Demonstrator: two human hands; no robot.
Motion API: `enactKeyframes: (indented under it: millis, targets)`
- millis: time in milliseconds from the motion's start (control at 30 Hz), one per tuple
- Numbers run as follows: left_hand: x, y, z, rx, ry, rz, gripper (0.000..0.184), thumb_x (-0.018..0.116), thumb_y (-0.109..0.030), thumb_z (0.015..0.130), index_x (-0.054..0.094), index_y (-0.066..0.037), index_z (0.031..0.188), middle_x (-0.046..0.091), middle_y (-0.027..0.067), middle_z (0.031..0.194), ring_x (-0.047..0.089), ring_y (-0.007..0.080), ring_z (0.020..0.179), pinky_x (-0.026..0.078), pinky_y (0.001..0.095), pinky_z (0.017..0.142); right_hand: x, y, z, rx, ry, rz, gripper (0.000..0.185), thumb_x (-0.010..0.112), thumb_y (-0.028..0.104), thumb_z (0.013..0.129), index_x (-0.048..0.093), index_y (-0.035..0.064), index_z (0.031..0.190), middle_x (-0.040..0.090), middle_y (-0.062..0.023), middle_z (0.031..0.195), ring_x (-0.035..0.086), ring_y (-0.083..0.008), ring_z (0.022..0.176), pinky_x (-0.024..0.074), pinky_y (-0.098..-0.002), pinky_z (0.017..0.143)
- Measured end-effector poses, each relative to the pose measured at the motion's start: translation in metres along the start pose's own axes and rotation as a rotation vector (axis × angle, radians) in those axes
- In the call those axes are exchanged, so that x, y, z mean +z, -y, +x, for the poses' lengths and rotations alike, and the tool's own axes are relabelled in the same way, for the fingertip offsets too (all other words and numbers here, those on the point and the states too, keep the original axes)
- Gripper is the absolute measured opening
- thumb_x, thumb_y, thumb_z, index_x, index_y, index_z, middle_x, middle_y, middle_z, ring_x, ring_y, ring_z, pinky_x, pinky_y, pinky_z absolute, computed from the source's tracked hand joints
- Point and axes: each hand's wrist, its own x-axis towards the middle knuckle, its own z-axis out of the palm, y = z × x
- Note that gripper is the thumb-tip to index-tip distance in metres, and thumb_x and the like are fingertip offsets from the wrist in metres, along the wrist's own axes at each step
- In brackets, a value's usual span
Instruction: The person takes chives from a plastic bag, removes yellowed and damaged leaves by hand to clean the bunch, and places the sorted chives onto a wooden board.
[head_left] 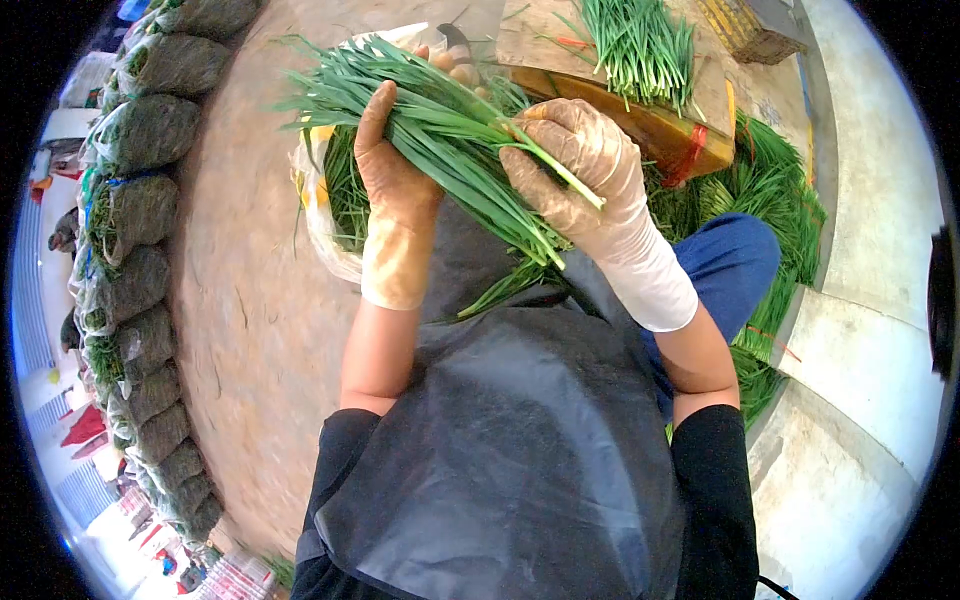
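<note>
A loose bunch of garlic chives (440,130) is held up in front of my chest, leaves to the upper left and pale stem ends to the lower right. My left hand (400,180), in a dirty thin glove, wraps around the leafy part with the thumb up. Gloved as well, my right hand (580,165) is closed near the stem ends, pinching a few chive stems that stick out past its fingers. A few loose chives (510,285) lie on my dark apron (510,430) below the bunch.
A pile of cut chives (640,50) rests on a board atop a yellow crate (620,110). More chives (780,200) lie on the floor at right. An open plastic bag (320,230) with greens stands behind my left arm. Full bags (150,130) line the left side.
</note>
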Motion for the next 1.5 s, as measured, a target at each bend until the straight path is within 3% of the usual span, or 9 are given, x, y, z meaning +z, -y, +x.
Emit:
enactKeyframes:
  millis: [167, 467, 667, 1000, 1167, 1200, 1300, 1400, 1500]
  targets:
    - [-0.020, -0.006, 0.009, -0.045, 0.051, -0.047, 0.037, 0.055, -0.006, 0.086, 0.048, 0.003, 0.121, 0.059, 0.0122, 0.100, 0.058, 0.0236, 0.091, 0.046, 0.0443, 0.090, -0.003, 0.001, 0.000, 0.046, -0.018, -0.097, 0.027, 0.075, 0.020, 0.072, 0.068, 0.0087, 0.095, 0.064, -0.0080, 0.090, 0.063, -0.0266, 0.083, 0.0501, -0.0362, 0.072]
    - [-0.024, -0.004, 0.009, -0.057, -0.181, -0.095, 0.031, 0.056, -0.002, 0.084, 0.053, 0.004, 0.114, 0.062, 0.0117, 0.092, 0.060, 0.0251, 0.087, 0.048, 0.0430, 0.087, 0.009, -0.003, -0.006, -0.079, -0.174, -0.358, 0.022, 0.070, 0.019, 0.072, 0.064, 0.0158, 0.093, 0.060, -0.0027, 0.085, 0.058, -0.0233, 0.082, 0.0442, -0.0370, 0.072]
    - [-0.020, -0.010, 0.006, 0.013, -0.176, -0.027, 0.030, 0.056, 0.001, 0.084, 0.052, 0.005, 0.113, 0.059, 0.0100, 0.092, 0.058, 0.0245, 0.086, 0.049, 0.0348, 0.084, -0.002, 0.002, -0.011, 0.590, -0.245, 0.474, 0.015, 0.068, 0.014, 0.081, 0.065, 0.0055, 0.092, 0.064, -0.0043, 0.086, 0.059, -0.0159, 0.080, 0.0454, -0.0290, 0.074]
    - [-0.022, -0.014, 0.006, -0.037, -0.034, -0.172, 0.024, 0.052, -0.001, 0.086, 0.053, 0.002, 0.110, 0.058, 0.0079, 0.088, 0.056, 0.0206, 0.080, 0.046, 0.0383, 0.083, -0.051, -0.004, -0.030, 0.428, -0.228, 1.207, 0.015, 0.053, 0.013, 0.092, 0.058, -0.0006, 0.098, 0.059, -0.0085, 0.095, 0.058, -0.0172, 0.088, 0.0442, -0.0281, 0.086]
    - [-0.028, -0.034, 0.005, 0.060, 0.004, -0.124, 0.023, 0.053, 0.000, 0.085, 0.053, 0.001, 0.108, 0.058, 0.0071, 0.086, 0.057, 0.0197, 0.079, 0.045, 0.0386, 0.083, -0.101, -0.019, -0.045, 0.659, 0.245, 0.855, 0.032, 0.060, 0.014, 0.087, 0.055, 0.0008, 0.115, 0.056, -0.0075, 0.116, 0.052, -0.0206, 0.109, 0.0379, -0.0324, 0.099]
    - [-0.024, -0.035, 0.002, 0.080, 0.003, -0.108, 0.023, 0.054, -0.001, 0.085, 0.053, 0.001, 0.108, 0.058, 0.0071, 0.086, 0.057, 0.0195, 0.079, 0.045, 0.0387, 0.083, -0.092, -0.019, -0.035, 0.553, 0.401, 0.244, 0.042, 0.065, 0.015, 0.083, 0.053, 0.0033, 0.122, 0.056, -0.0079, 0.120, 0.049, -0.0204, 0.116, 0.0355, -0.0323, 0.102]
    - [-0.021, -0.037, 0.002, 0.115, 0.027, -0.072, 0.025, 0.056, -0.003, 0.085, 0.053, 0.001, 0.109, 0.058, 0.0074, 0.087, 0.057, 0.0194, 0.080, 0.045, 0.0388, 0.084, -0.066, -0.014, -0.033, 0.637, 0.182, 0.327, 0.046, 0.067, 0.015, 0.080, 0.053, 0.0054, 0.123, 0.056, -0.0092, 0.121, 0.050, -0.0193, 0.116, 0.0378, -0.0316, 0.101]
    - [-0.016, -0.033, 0.001, 0.099, 0.009, -0.015, 0.027, 0.056, -0.004, 0.085, 0.054, 0.001, 0.111, 0.057, 0.0082, 0.089, 0.056, 0.0199, 0.081, 0.046, 0.0396, 0.084, -0.052, 0.018, 0.001, 0.019, 0.209, 0.084, 0.053, 0.067, 0.009, 0.072, 0.055, 0.0121, 0.123, 0.056, -0.0091, 0.123, 0.053, -0.0263, 0.112, 0.0425, -0.0396, 0.095]
    - [-0.009, -0.027, 0.000, 0.094, -0.029, 0.041, 0.028, 0.057, -0.004, 0.085, 0.054, 0.002, 0.112, 0.057, 0.0094, 0.089, 0.056, 0.0214, 0.082, 0.047, 0.0406, 0.084, -0.016, 0.027, 0.009, -0.182, 0.180, -0.212, 0.045, 0.065, 0.009, 0.069, 0.062, 0.0187, 0.113, 0.059, -0.0019, 0.116, 0.055, -0.0218, 0.105, 0.0445, -0.0394, 0.090]
